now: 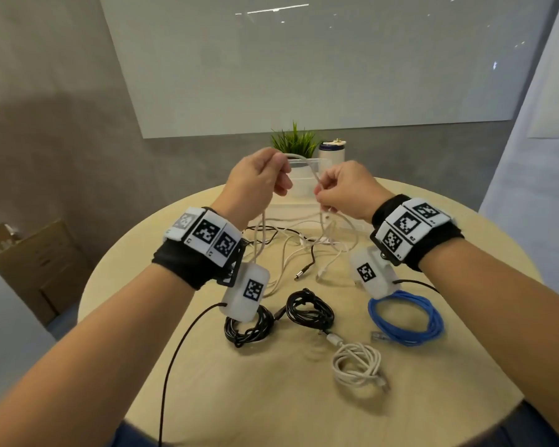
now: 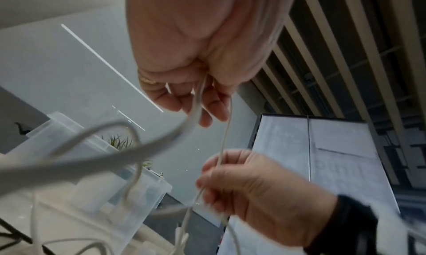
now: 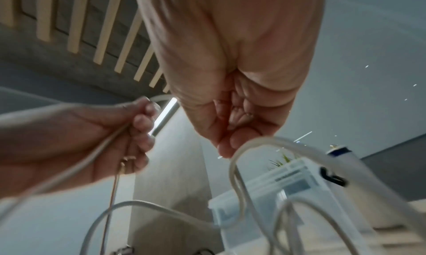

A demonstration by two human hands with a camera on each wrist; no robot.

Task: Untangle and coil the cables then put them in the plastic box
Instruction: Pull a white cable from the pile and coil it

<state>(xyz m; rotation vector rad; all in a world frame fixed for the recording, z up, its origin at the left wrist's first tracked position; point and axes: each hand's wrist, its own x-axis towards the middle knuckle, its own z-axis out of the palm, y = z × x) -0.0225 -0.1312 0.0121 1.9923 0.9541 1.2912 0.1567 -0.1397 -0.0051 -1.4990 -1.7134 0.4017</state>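
No readable writing anywhere, just square black-and-white marker tags on the wrist bands. Left hand (image 1: pixel 259 175) has its fingers curled around a white cable (image 1: pixel 307 166), and the right hand (image 1: pixel 342 188) pinches the same cable. Both are raised over the loose white tangle (image 1: pixel 304 243) in front of the clear plastic box (image 1: pixel 300 185). Coiled black (image 1: pixel 309 306), white (image 1: pixel 357 362) and blue cables (image 1: pixel 407 321) sit nearer the round table (image 1: pixel 207 382) edge, with bare wood around them.

Coiled cables (image 1: pixel 310 309) lie nearest on the counter (image 1: pixel 207 366), the tangled cables (image 1: pixel 304 243) behind them, the plastic box (image 1: pixel 304 185) farthest back.
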